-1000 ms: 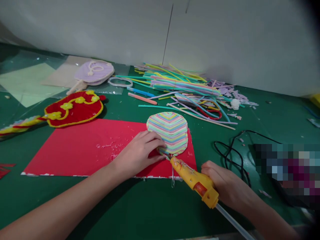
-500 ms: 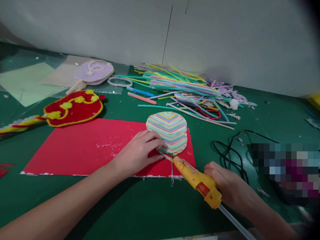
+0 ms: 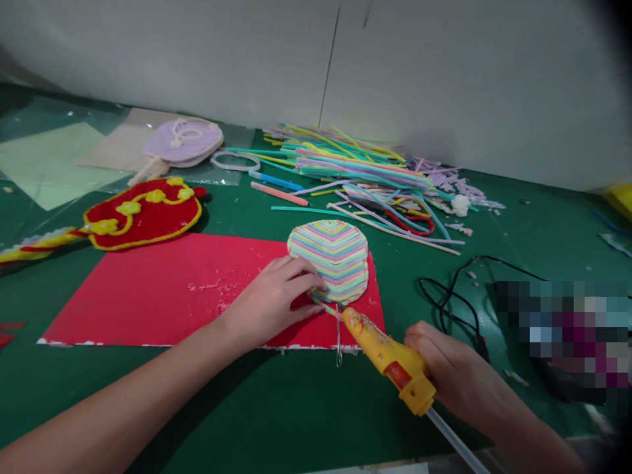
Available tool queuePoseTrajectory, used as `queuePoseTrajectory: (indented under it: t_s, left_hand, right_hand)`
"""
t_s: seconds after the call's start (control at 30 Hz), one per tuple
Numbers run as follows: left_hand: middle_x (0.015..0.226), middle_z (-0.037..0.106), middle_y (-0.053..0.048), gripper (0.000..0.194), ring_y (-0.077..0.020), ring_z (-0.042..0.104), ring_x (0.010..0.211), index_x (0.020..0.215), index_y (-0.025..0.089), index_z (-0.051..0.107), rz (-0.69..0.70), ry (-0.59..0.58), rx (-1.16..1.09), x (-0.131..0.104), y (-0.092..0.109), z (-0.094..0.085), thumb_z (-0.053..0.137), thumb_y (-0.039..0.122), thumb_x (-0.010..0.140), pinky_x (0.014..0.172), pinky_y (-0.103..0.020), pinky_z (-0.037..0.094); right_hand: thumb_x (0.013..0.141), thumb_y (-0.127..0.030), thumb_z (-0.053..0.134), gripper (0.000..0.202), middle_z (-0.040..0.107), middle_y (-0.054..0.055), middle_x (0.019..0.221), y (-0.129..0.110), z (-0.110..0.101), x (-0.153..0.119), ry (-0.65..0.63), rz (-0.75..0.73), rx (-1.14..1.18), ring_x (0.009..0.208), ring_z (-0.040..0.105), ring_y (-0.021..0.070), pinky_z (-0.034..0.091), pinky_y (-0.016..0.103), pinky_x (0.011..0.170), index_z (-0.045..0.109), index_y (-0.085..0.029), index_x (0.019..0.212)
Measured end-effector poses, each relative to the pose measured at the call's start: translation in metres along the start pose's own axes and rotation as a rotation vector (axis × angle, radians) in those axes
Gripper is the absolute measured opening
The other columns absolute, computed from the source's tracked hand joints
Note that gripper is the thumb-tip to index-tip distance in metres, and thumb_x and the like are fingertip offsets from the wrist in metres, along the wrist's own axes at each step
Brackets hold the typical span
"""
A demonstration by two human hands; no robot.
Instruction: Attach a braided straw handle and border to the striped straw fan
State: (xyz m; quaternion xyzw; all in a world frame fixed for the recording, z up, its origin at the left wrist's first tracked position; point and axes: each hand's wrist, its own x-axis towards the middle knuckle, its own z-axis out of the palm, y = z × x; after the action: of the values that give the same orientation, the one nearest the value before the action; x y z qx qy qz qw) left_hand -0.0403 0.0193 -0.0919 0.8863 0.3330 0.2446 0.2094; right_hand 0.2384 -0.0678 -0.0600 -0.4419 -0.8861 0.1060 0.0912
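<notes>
A round striped disc [image 3: 336,253] in pastel colours lies on the right part of a red board [image 3: 162,289]. My left hand [image 3: 279,296] has its fingers closed at the disc's lower left edge, on a thin striped strip [image 3: 332,311] there. My right hand [image 3: 439,352] is wrapped round a yellow glue gun [image 3: 385,352], whose nozzle points at the disc's lower edge beside the strip. A clear glue stick [image 3: 457,438] sticks out of the gun's back. A thin looped wire or thread [image 3: 338,342] hangs over the board's front edge.
Behind the board lies a pile of coloured pipe cleaners [image 3: 355,161]. A red fan with yellow flowers [image 3: 148,214] and a lilac fan [image 3: 182,141] are at the left. A black cable [image 3: 447,299] and a blurred-out object [image 3: 567,336] sit at the right.
The glue gun's nozzle has shifted very slightly away from the disc's lower edge. My left hand has stayed at the same spot on the disc.
</notes>
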Motion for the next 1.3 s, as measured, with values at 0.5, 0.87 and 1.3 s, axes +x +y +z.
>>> queuePoseTrajectory:
  t_s: [0.5,0.87,1.3]
  left_hand:
    - [0.103,0.06,-0.006,0.019,-0.0185,0.055,0.096,0.1,0.019,0.06,0.009,0.014,-0.006,0.001,-0.001,0.001,0.062,0.027,0.083,0.084,-0.033,0.045]
    - [0.102,0.06,-0.006,0.02,-0.0184,0.055,0.096,0.1,0.02,0.061,0.006,0.023,-0.012,0.001,-0.001,0.001,0.06,0.03,0.084,0.085,-0.034,0.046]
    - [0.102,0.06,-0.005,0.021,-0.0183,0.056,0.097,0.1,0.019,0.062,0.001,0.017,-0.003,0.001,-0.001,0.001,0.063,0.028,0.082,0.086,-0.033,0.046]
  right_hand:
    - [0.081,-0.006,0.036,0.016,0.052,0.002,0.071,-0.005,0.007,-0.006,0.031,0.016,0.031,0.062,0.049,0.0138,0.042,0.024,0.055,0.043,-0.02,0.077]
    - [0.083,-0.008,0.035,0.015,0.052,0.002,0.071,-0.011,0.012,-0.001,0.033,-0.003,0.021,0.061,0.05,0.014,0.041,0.024,0.054,0.041,-0.021,0.078]
    - [0.08,-0.005,0.036,0.017,0.053,0.003,0.074,-0.008,0.011,-0.004,-0.03,0.042,0.039,0.063,0.051,0.0143,0.043,0.024,0.054,0.044,-0.02,0.08]
